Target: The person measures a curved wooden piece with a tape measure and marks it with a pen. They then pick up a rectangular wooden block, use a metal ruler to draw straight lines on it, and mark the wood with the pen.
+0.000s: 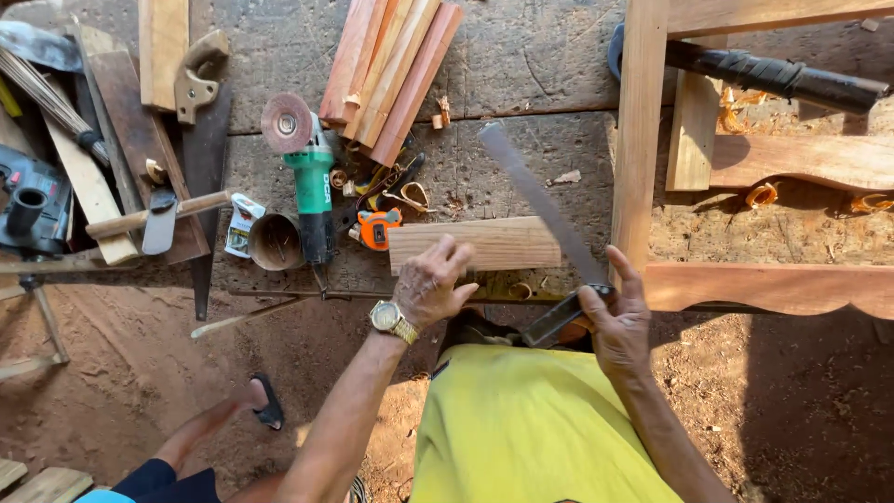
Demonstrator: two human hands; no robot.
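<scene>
Board (484,244) of pale wood lies flat across the rough workbench (521,56), just in front of you, its near edge at the bench's lip. Your left hand (430,284) presses down on its left end, fingers spread and flat on the face, gripping nothing. Your right hand (615,317) is wrapped around the dark handle of a hand saw (540,200), whose blurred blade slants up and away across the board's right end. No kerf shows in the wood and the end looks whole, so by the look of it the cut is barely begun, if at all; the blur hides the exact contact point. Just left of the board sit an orange tape measure (377,228) and a green angle grinder (312,186) with its disc pointing away from you. Beyond them, a stack of reddish wood strips (391,74) rests on the bench. To your right stands a partly assembled wooden frame (643,140), touching or nearly touching the board's end. Farther left lie a hammer (158,216) and a second saw (200,140). Another person's sandalled foot (265,402) shows on the dirt floor.
</scene>
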